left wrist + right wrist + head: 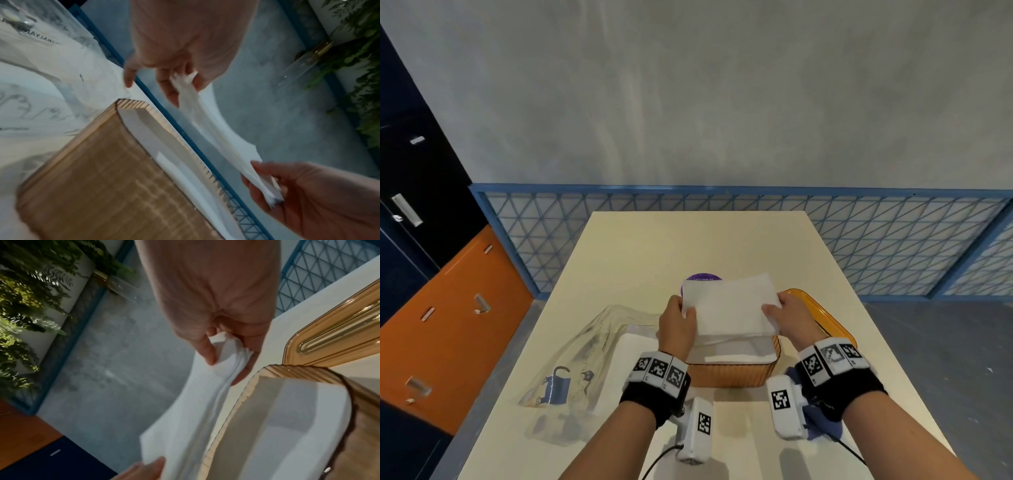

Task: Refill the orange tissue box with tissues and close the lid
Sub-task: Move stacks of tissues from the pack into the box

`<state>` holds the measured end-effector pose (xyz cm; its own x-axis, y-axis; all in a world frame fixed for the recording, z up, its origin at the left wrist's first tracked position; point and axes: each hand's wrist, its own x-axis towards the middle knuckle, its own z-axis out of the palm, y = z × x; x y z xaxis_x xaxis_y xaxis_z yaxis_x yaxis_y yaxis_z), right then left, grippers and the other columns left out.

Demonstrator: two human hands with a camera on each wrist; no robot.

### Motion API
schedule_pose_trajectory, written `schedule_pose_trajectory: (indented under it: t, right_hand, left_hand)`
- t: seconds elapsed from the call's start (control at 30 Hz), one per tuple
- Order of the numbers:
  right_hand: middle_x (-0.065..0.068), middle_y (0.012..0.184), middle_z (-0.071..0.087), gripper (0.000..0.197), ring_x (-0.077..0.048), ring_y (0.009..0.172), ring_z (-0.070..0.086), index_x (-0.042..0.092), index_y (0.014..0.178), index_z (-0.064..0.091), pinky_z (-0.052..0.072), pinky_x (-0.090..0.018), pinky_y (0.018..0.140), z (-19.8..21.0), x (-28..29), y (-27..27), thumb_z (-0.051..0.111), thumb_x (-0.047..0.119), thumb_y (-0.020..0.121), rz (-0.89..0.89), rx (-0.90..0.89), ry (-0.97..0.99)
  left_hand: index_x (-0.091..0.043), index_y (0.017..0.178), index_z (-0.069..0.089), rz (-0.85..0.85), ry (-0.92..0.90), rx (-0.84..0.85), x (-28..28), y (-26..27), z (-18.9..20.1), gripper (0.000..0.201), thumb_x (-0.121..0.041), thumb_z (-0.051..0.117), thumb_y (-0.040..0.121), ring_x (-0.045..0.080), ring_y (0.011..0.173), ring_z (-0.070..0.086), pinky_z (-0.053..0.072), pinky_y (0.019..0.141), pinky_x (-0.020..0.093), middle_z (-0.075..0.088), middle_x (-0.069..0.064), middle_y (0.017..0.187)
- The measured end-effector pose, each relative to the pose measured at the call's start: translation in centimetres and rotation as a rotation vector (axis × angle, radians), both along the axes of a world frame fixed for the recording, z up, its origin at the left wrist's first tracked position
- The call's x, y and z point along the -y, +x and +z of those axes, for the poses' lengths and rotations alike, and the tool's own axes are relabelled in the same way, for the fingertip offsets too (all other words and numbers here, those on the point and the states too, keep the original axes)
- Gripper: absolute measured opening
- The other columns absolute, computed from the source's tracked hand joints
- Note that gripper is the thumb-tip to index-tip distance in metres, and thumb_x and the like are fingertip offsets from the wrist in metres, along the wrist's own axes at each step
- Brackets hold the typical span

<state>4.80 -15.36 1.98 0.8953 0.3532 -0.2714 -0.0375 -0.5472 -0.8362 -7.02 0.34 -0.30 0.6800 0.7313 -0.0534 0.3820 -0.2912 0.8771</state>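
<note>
The orange ribbed tissue box (729, 375) stands open on the table with white tissues lying inside it. Just above the box both hands hold a flat stack of white tissues (729, 303). My left hand (685, 317) pinches the stack's left edge and my right hand (774, 310) pinches its right edge. The left wrist view has the left hand (185, 81) gripping the sagging stack (216, 126) over the box (102, 170). From the right wrist, the right hand (226, 356) clamps the stack (195, 402) beside the box (308, 418). The orange lid (825, 318) lies flat to the box's right.
A crumpled clear plastic bag (578, 359) with a blue print lies left of the box. A purple round object (702, 278) sits behind the tissues. A blue mesh fence (893, 246) runs past the table's far edge, with orange and dark cabinets (448, 308) at left.
</note>
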Motion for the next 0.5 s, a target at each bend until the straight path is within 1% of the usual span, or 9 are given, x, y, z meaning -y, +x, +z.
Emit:
schedule_pose_trajectory:
  t: [0.03,0.07,0.13,0.2,0.23,0.3,0.37,0.43,0.5]
  right_hand:
    - [-0.018,0.108,0.065,0.027,-0.030,0.094,0.062,-0.006,0.110,0.059,0.049,-0.038,0.080,-0.2,0.0,0.1,0.053,0.011,0.090,0.010,0.005,-0.070]
    - [-0.019,0.111,0.064,0.031,-0.031,0.098,0.062,-0.008,0.110,0.059,0.049,-0.040,0.085,-0.5,0.1,0.1,0.054,0.014,0.089,0.033,0.016,-0.151]
    - [-0.017,0.117,0.059,0.031,-0.029,0.107,0.056,-0.004,0.111,0.057,0.045,-0.038,0.095,-0.8,0.2,-0.4,0.055,0.020,0.091,0.093,0.051,-0.325]
    - [-0.015,0.129,0.053,0.042,-0.028,0.120,0.050,0.000,0.126,0.050,0.041,-0.032,0.097,-1.2,0.4,-1.0,0.055,0.023,0.092,0.107,0.052,-0.405]
    - [-0.014,0.132,0.052,0.044,-0.028,0.122,0.049,0.000,0.129,0.048,0.041,-0.030,0.095,-1.4,0.4,-1.3,0.056,0.023,0.092,0.100,0.056,-0.408]
    - [-0.015,0.129,0.055,0.039,-0.028,0.119,0.052,0.000,0.124,0.050,0.041,-0.028,0.085,-1.7,0.3,-1.6,0.058,0.019,0.091,0.088,0.089,-0.400]
    - [-0.016,0.123,0.059,0.034,-0.028,0.114,0.055,-0.001,0.118,0.053,0.037,-0.025,0.075,-1.9,0.1,-1.8,0.059,0.015,0.090,0.085,0.106,-0.395]
    - [-0.016,0.121,0.060,0.033,-0.029,0.112,0.055,-0.002,0.117,0.053,0.040,-0.027,0.076,-2.0,-0.2,-2.0,0.059,0.015,0.089,0.089,0.130,-0.411]
    - [-0.017,0.120,0.060,0.034,-0.029,0.113,0.055,-0.002,0.117,0.053,0.044,-0.031,0.085,-2.0,-0.3,-2.0,0.060,0.015,0.089,0.097,0.168,-0.437]
  left_hand:
    - [-0.011,0.089,0.042,-0.027,0.009,-0.121,-0.3,0.1,-0.2,0.006,-0.014,0.044,0.093,0.024,0.084,0.049,0.044,0.084,0.037,0.054,0.007,0.090]
    - [-0.012,0.088,0.042,-0.054,0.026,-0.234,-0.4,0.1,-0.4,0.006,-0.016,0.045,0.092,0.025,0.087,0.050,0.042,0.088,0.038,0.056,0.009,0.094]
    - [-0.014,0.091,0.046,-0.086,0.064,-0.382,-0.3,0.0,-0.7,0.003,-0.017,0.045,0.091,0.027,0.098,0.053,0.035,0.094,0.039,0.060,0.009,0.105]
    - [-0.014,0.100,0.051,-0.105,0.107,-0.440,-0.1,-0.2,-0.8,0.012,-0.015,0.043,0.091,0.027,0.109,0.054,0.030,0.100,0.042,0.062,0.007,0.113]
    - [-0.013,0.106,0.052,-0.110,0.136,-0.457,0.0,-0.2,-0.7,0.017,-0.015,0.042,0.092,0.027,0.110,0.054,0.029,0.101,0.043,0.062,0.006,0.115]
    - [-0.013,0.116,0.048,-0.114,0.191,-0.492,0.3,-0.2,-0.5,0.025,-0.013,0.042,0.092,0.027,0.109,0.056,0.028,0.101,0.042,0.062,0.007,0.115]
    - [-0.012,0.118,0.044,-0.120,0.237,-0.516,0.4,-0.1,-0.4,0.027,-0.009,0.041,0.091,0.028,0.105,0.058,0.028,0.101,0.043,0.063,0.008,0.113]
    - [-0.012,0.121,0.040,-0.136,0.275,-0.533,0.4,-0.2,-0.3,0.032,-0.006,0.041,0.090,0.028,0.102,0.059,0.028,0.102,0.044,0.064,0.008,0.110]
    - [-0.013,0.127,0.035,-0.157,0.314,-0.527,0.2,-0.2,-0.4,0.040,-0.005,0.041,0.089,0.027,0.102,0.059,0.028,0.102,0.045,0.063,0.008,0.109]
